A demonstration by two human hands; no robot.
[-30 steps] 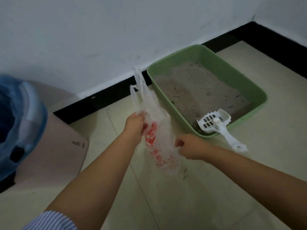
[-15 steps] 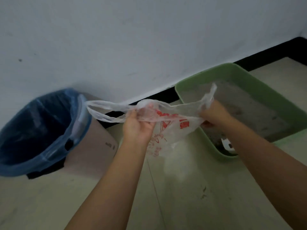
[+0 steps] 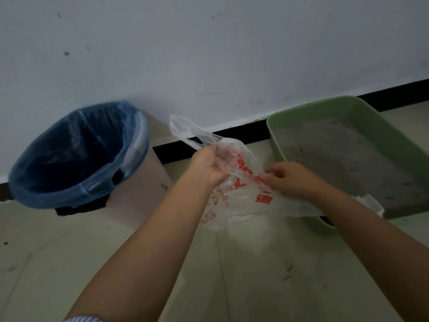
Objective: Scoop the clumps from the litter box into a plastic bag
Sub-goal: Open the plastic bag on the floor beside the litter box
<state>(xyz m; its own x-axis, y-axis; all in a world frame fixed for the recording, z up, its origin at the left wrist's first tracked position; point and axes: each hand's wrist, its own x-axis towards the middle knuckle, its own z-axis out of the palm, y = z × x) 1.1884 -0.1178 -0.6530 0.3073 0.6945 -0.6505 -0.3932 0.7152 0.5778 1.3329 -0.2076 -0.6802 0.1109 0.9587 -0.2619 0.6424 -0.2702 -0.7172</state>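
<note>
Plastic bag hangs above the floor beside the litter box, both hands' fingers pinching its film. Opening step; next, spread the mouth, then fetch a scoop.

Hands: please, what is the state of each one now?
Left hand: grips the plastic bag.
Right hand: pinches the same bag.

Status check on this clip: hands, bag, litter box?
Left hand and right hand both grip the plastic bag, working it open. Litter box untouched, right of the bag. Nothing in the way.
</note>
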